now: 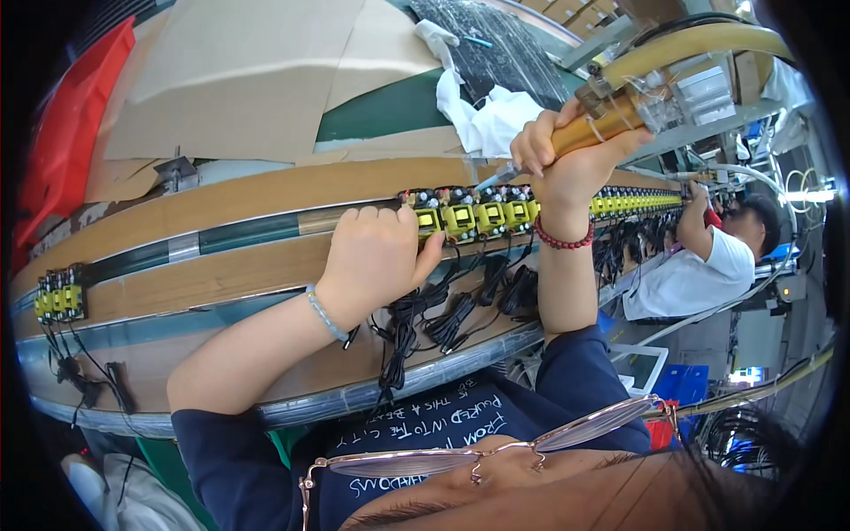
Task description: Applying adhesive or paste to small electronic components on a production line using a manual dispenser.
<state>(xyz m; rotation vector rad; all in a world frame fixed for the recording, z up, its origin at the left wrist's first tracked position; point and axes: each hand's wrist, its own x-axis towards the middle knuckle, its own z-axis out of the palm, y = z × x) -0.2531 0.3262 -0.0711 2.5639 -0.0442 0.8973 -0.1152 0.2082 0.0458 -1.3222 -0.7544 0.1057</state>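
Row of circuit boards (490, 215) beneath an angled orange handheld tool (580, 135).
The boards run edge to edge along the worktop (292, 299), each bearing a yellow-wrapped transformer and small components, with bundled black cables (456, 320) trailing off the near side; the tool slants down leftward, its slim pale-blue tip at the row's far edge, contact unclear.

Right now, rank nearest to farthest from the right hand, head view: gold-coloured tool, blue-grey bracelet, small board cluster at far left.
From the right hand:
1. Gold-coloured tool: in its grip.
2. Blue-grey bracelet: to its left, on the left hand's wrist.
3. Small board cluster: far left of the bench.
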